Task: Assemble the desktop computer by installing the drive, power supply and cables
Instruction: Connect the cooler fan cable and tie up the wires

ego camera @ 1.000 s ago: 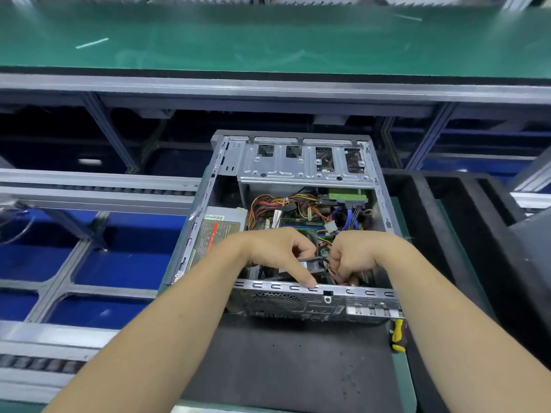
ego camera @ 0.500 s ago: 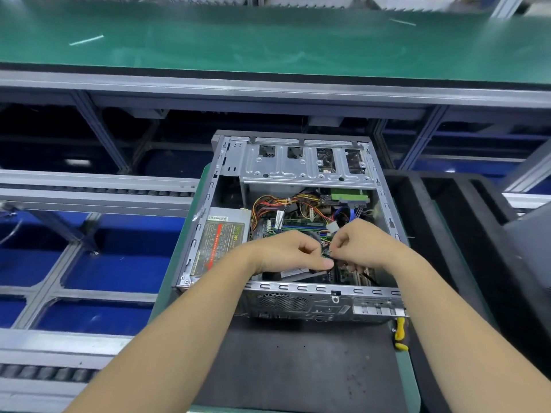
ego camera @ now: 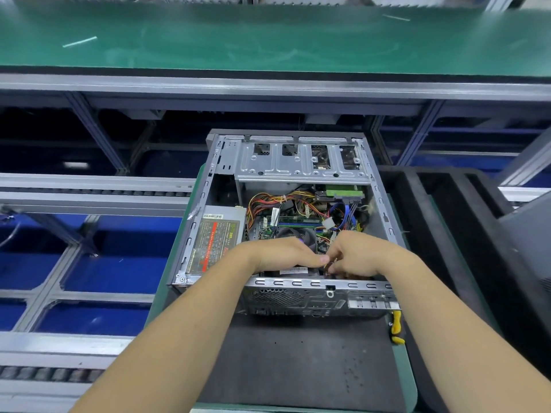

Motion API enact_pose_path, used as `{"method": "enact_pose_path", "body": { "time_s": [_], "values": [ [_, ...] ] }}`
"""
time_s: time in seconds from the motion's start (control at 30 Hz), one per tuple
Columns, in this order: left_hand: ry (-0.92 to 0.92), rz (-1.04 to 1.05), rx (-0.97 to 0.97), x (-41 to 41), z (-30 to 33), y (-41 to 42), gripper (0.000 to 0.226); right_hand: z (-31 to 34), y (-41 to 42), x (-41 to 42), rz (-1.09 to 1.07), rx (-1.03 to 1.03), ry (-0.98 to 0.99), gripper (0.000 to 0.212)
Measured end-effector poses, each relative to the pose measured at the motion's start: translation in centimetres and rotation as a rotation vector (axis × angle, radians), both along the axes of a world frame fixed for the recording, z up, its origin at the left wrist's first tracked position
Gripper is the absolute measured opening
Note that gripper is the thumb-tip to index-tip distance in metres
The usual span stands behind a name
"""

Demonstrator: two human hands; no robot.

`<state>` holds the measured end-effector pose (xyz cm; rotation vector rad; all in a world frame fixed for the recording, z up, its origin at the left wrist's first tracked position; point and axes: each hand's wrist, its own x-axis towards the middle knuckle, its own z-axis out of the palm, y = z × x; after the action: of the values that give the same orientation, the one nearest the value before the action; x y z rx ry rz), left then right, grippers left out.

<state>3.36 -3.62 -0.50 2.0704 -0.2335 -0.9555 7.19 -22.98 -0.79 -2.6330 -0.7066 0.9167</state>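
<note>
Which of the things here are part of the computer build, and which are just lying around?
Part of the job: computer case; power supply; cable bundle; left hand and right hand, working together near the case's near edge.

Lying about: yellow-handled tool; black foam tray; green conveyor belt.

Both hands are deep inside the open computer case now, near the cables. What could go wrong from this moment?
1. The left hand and right hand pinch something small that is hidden; a connector forced in blind might bend its pins.
2. The loose coloured cables lie just beyond the CPU fan and could catch in it.
3. Both wrists cross the case's metal rear edge, which may scrape them.
</note>
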Motion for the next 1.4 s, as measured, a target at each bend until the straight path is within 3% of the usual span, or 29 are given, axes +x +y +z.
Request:
{"method": "enact_pose_path", "body": {
  "time_s": [0.07, 0.2, 0.5, 0.7, 0.8, 0.9, 1.03, 1.2, 1.3, 1.4],
  "values": [
    [-0.006, 0.014, 0.012, 0.0, 0.2, -0.1, 0.041, -0.1, 0.0, -0.2, 0.007, 0.031, -0.033, 0.007],
    [-0.06, -0.051, 0.085, 0.1, 0.9, 0.0, 0.045, 0.1, 0.0, -0.5, 0.059, 0.031, 0.04, 0.011],
    [0.045, -0.11, 0.133, -0.2, 0.9, -0.2, 0.031, 0.0, 0.7, -0.6, 0.111, -0.04, 0.113, 0.014],
    [0.123, -0.113, 0.095, 0.0, 0.3, -0.4, 0.021, -0.4, 0.9, -1.1, 0.058, -0.057, 0.09, 0.045],
    [0.166, -0.076, 0.08, 0.2, 0.1, -0.3, 0.021, -0.7, 1.1, -0.9, 0.109, -0.175, 0.048, 0.052],
    [0.108, 0.0, 0.103, 0.4, -0.3, -0.1, 0.035, -1.3, 1.2, -0.8, 0.097, -0.229, 0.042, 0.047],
    [-0.101, -0.091, 0.166, 0.3, -1.0, -0.3, 0.028, -1.6, 0.8, -0.5, -0.036, -0.076, 0.014, 0.013],
    [-0.144, -0.066, 0.159, -0.1, -1.0, -0.4, 0.025, -1.8, 0.8, -0.4, -0.116, -0.05, 0.06, 0.022],
    [-0.127, -0.07, 0.174, -0.2, -0.9, -0.4, 0.026, -2.2, 0.9, -0.3, -0.146, -0.024, 0.071, 0.016],
    [-0.104, -0.072, 0.162, -0.2, -1.0, -0.4, 0.026, -2.3, 0.7, -0.6, -0.136, -0.04, 0.067, 0.026]
  ]
}}
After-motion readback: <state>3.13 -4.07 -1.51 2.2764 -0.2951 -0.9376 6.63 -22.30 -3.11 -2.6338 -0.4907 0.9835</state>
